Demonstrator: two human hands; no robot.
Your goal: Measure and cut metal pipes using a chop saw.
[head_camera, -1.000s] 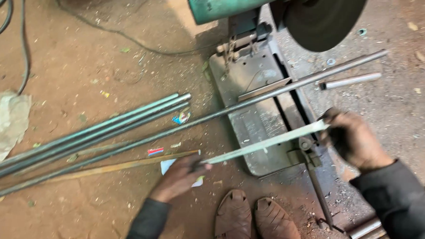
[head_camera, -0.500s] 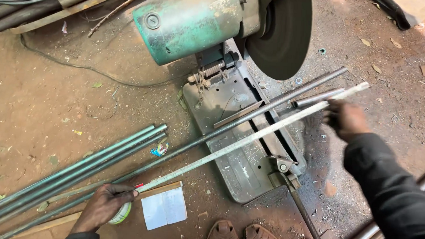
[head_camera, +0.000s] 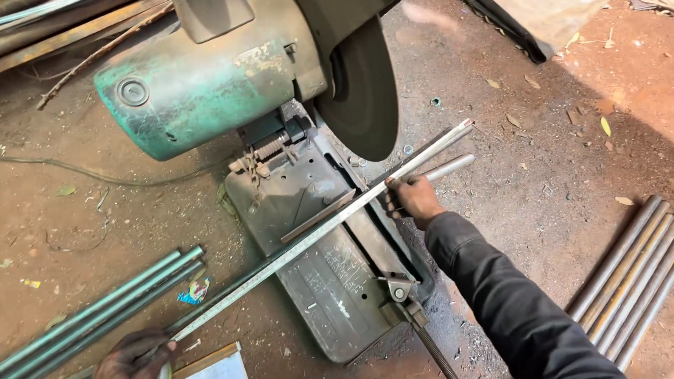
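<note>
Steel rod (head_camera: pixel 312 238) lies diagonally across chop saw base (head_camera: pixel 333 288), under raised disc (head_camera: pixel 364 92). Right hand (head_camera: pixel 411 200) closed around it near disc; left hand (head_camera: pixel 134 357) closed on near end, at floor level.

The floor (head_camera: pixel 551 146) is bare reddish-brown dirt, strewn with dry leaves (head_camera: pixel 606 125) and small scraps. Daylight falls across the far right, leaving the near ground in soft shade. A thin cable (head_camera: pixel 88 172) snakes over the earth at left. No walls or windows show.

Long steel tape (head_camera: pixel 316 234) diagonal across saw base (head_camera: pixel 333 288)
</note>
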